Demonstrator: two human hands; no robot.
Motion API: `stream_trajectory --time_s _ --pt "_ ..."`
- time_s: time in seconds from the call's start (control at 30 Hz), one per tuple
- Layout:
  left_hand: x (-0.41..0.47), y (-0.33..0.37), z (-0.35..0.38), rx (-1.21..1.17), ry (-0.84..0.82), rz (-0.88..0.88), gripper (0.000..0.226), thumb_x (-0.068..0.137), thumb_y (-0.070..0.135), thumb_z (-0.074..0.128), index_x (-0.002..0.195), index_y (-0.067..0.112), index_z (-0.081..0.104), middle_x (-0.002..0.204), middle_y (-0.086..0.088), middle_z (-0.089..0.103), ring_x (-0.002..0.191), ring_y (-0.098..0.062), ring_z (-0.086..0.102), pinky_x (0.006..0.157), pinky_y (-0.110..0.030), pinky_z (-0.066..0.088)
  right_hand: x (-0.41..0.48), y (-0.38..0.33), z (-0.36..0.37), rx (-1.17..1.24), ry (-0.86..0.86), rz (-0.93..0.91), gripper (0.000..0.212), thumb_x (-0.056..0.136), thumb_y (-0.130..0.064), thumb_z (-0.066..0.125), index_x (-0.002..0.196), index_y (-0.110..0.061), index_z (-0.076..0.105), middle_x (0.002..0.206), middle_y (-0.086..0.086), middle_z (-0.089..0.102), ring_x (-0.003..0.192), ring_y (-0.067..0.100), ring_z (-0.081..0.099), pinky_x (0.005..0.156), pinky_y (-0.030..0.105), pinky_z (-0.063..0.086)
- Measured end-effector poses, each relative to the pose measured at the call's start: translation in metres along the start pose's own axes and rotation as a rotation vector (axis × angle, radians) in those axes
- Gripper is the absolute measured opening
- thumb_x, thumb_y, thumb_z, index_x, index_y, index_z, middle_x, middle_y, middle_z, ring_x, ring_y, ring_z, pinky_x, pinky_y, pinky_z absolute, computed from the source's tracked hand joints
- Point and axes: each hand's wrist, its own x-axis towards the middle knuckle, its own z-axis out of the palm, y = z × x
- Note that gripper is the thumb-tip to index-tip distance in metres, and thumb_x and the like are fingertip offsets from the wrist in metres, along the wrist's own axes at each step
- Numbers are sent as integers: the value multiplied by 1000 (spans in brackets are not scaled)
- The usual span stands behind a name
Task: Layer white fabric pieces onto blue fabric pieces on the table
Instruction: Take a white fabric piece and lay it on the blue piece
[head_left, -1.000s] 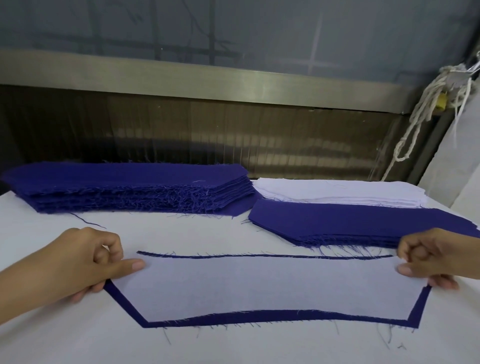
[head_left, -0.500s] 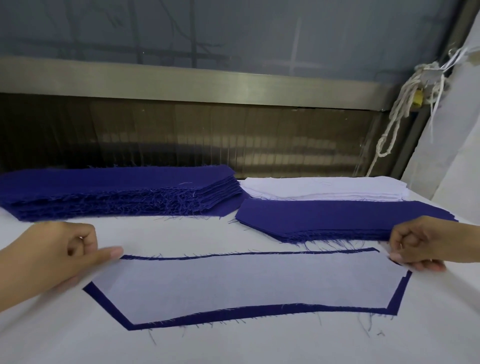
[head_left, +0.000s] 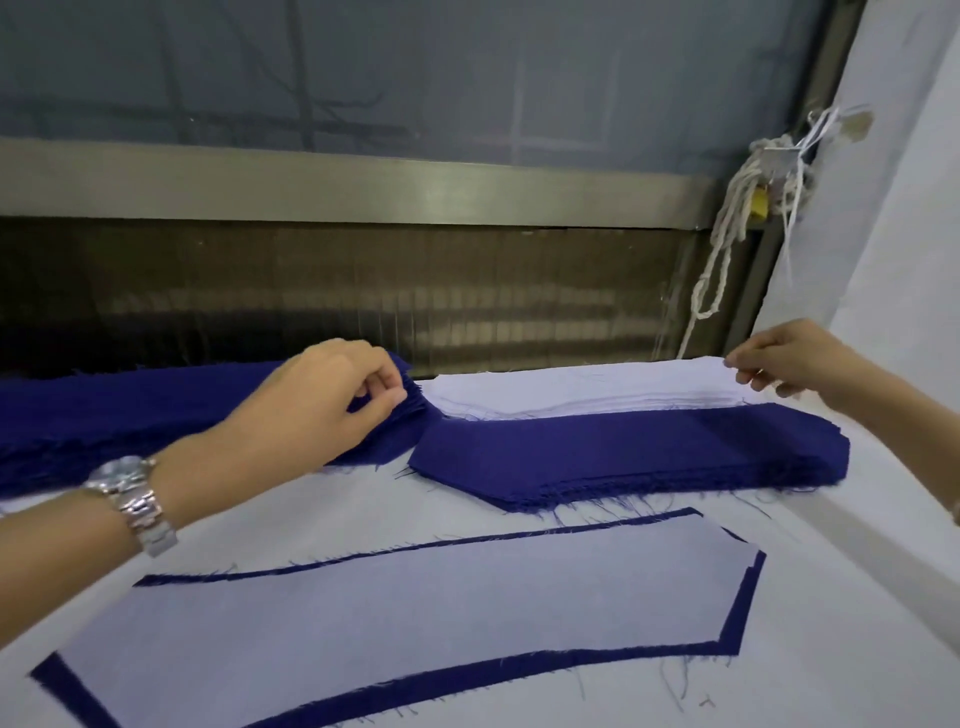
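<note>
A white fabric piece (head_left: 395, 618) lies flat on a blue fabric piece (head_left: 743, 613) at the near middle of the table, with a blue border showing around it. Behind it sits a stack of blue pieces (head_left: 623, 457), and behind that a stack of white pieces (head_left: 571, 395). My left hand (head_left: 332, 395) reaches to the white stack's left end with its fingertips pinched together there, over the edge of the big blue stack (head_left: 130, 410). My right hand (head_left: 779, 358) pinches the top white piece at the stack's right end.
The table (head_left: 831, 623) is covered in white cloth. A metal rail and dark panel run along the back edge. White cord (head_left: 727, 244) hangs at the back right beside a white wall. A metal watch is on my left wrist.
Both hands have let go of the layered white-on-blue piece and moved back to the ends of the white stack. The view has shifted closer to the table.
</note>
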Motion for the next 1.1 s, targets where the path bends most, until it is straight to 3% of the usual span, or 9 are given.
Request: stream_trajectory --time_s 0.17,0.3,0.47,0.53,0.63,0.83,1.0,1.1 --pt "50 4 41 97 -39 62 19 100 32 56 112 24 67 104 10 64 97 -9 55 82 -26 46 34 17 7 37 91 59 18 94 -8 64 99 7 73 92 19 69 72 23 58 57 24 41" --pt "81 1 60 166 -119 25 22 101 22 54 117 21 69 117 2 66 110 -18 56 88 -32 47 59 27 16 2 149 87 21 93 -10 66 104 8 72 99 18 68 89 32 57 78 35 50" --pt "97 -1 77 154 -176 -59 23 99 16 52 110 17 72 112 0 69 102 -18 62 85 -35 52 80 39 26 -153 212 97 24 93 -14 66 102 7 72 112 24 68 107 41 60 96 44 49" --pt "99 -2 81 150 -192 -70 21 99 18 55 109 19 73 109 3 71 98 -16 64 86 -35 54 86 44 30 -213 202 81 24 94 -17 65 98 5 74 110 23 69 107 41 61 96 43 49" --pt "101 -2 84 138 -191 -78 18 98 20 59 107 21 75 104 5 72 97 -13 64 88 -34 54 90 49 35 -338 203 82 27 94 -22 67 93 3 76 105 21 70 92 36 61 82 39 49" --pt "105 -3 83 106 -206 -113 15 95 21 62 100 21 76 97 5 73 90 -13 64 80 -31 53 94 50 40 -397 266 67 23 90 -20 71 85 2 77 90 19 72 72 30 54 70 34 45" --pt "110 -3 83 66 -225 -142 12 92 28 68 96 20 77 89 5 71 88 -15 65 70 -29 46 91 45 40 -428 260 0 21 88 -11 67 76 2 76 84 20 72 74 33 60 68 34 47" --pt "113 -3 82 76 -244 -143 10 91 27 70 95 21 77 82 10 64 88 -15 65 69 -29 45 88 42 41 -458 262 -63 13 86 -15 70 77 -7 74 84 12 69 75 27 55 68 31 42"
